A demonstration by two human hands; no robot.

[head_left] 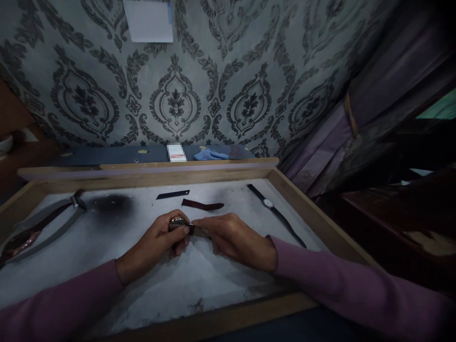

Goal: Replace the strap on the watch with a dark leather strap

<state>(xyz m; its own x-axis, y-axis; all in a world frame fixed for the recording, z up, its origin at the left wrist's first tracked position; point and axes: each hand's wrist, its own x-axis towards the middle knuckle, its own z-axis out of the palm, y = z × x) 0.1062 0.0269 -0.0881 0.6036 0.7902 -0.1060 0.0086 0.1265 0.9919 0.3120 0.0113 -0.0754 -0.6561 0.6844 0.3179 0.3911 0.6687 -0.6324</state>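
Left hand (pixel 167 235) and right hand (pixel 233 239) are held close together over the white counter (pixel 149 304). A round watch case (pixel 177 222) is clasped in the left; at its right edge, a thin, unidentifiable item (pixel 191 224) is pinched by the right. Just on their far side, a dark-red strap (pixel 202 205) is laid.

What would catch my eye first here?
The eye likely goes to the round watch in the left hand, the right hand close beside it, over the tray. Beyond them lies a dark red strap, and farther right a black-strapped watch. Bold wallpaper rises behind.
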